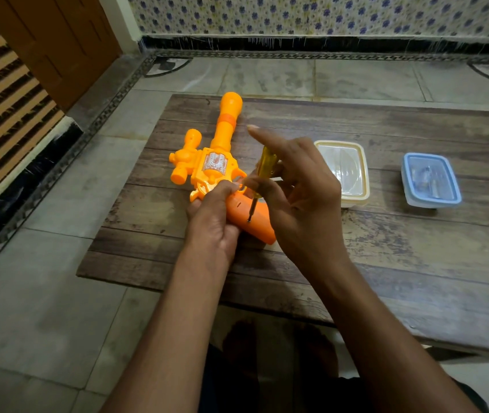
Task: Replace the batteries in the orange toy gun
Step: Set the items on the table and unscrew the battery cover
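While unlabelled, orange toy gun under screwdriver in right hand.

A cream-lidded container and a blue-lidded container sit apart on the wooden board.

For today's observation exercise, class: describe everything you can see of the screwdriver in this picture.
The screwdriver has a clear yellow handle that looks like plastic and a thin dark metal shaft. It stands tilted, handle up and away, tip down. The tip sits on the grip of the orange toy gun, apparently in a small hole there. The right hand holds the handle with curled fingers, its index finger stretched out above. The left hand steadies the gun beside it, not touching the tool.
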Demonstrator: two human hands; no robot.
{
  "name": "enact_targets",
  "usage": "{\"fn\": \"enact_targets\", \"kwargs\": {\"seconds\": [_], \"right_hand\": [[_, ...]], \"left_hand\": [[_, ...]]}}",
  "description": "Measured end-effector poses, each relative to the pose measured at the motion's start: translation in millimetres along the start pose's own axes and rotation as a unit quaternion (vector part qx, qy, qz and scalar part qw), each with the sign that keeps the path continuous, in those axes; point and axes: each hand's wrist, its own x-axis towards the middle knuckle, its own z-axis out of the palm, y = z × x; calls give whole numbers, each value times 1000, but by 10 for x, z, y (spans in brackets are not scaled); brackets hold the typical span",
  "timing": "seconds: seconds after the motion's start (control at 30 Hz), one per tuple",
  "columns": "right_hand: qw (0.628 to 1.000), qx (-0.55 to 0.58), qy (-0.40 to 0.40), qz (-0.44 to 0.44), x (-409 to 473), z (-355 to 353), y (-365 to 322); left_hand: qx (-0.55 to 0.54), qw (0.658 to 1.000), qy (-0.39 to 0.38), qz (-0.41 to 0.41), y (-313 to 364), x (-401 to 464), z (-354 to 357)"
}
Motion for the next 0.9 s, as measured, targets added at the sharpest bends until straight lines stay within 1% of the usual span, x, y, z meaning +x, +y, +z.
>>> {"fn": "enact_targets", "kwargs": {"seconds": [0.13, 0.2, 0.4, 0.53, 0.63, 0.77, 0.83, 0.9], "right_hand": [[999, 41, -26, 2, -7, -8, 10], [998, 57, -38, 11, -17, -17, -13], [999, 35, -10, 19, -14, 5, -12], [997, 63, -35, 22, -8, -23, -28], [996, 72, -35, 27, -23, -24, -40], [999, 38, -14, 15, -13, -27, -19], [998, 59, -21, 27, -13, -31, -15], [995, 84, -37, 38, -23, -35, -22]], "left_hand": [[-9, 1000, -19, 5, -6, -18, -13], [-15, 1000, -17, -2, -11, -10, -17], [-16, 1000, -19, -6, -13, 22, -12], [-12, 1000, -29, 5, -24, 2, -18], [-20, 1000, -18, 3, -12, -5, -9], [-22, 1000, -9, 4, 3, -26, 16], [-19, 1000, -20, 7, -1, -35, 8], [-23, 1000, -9, 4, -10, -36, -11]]}}
